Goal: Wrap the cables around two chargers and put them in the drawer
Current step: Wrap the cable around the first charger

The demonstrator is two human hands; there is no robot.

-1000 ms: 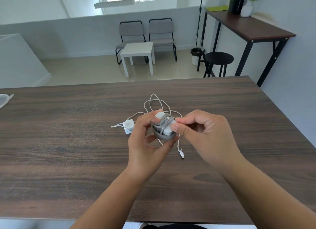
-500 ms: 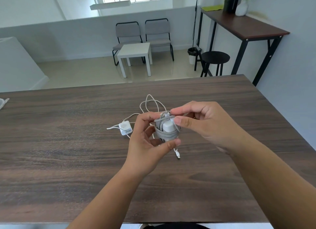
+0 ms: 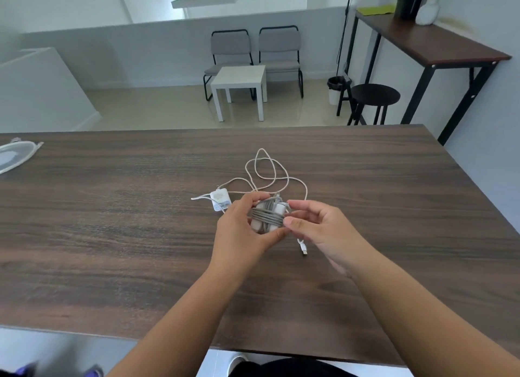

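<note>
Compared with half a second ago, the wrapped charger (image 3: 266, 216) has turned in the hands: the grey cable (image 3: 267, 215) turns now run mostly across its white body, and a few cross them the other way. The right hand (image 3: 320, 230) was on top of the charger before and is now at its right side.

The left hand (image 3: 242, 230) grips the wrapped charger, with the fingers curled over its top and the thumb under its lower edge. The right hand is half closed; its thumb and forefinger pinch at the right edge of the wrapped charger, where the cable ends.

The wrapped charger is held just above the wooden table (image 3: 112, 236). Just left of it the second charger (image 3: 221, 200) lies flat on the table, small and white. Its thin white cable (image 3: 264, 168) makes loose loops behind the wrapped charger, and the plug end (image 3: 303, 247) lies just right of it.
</note>
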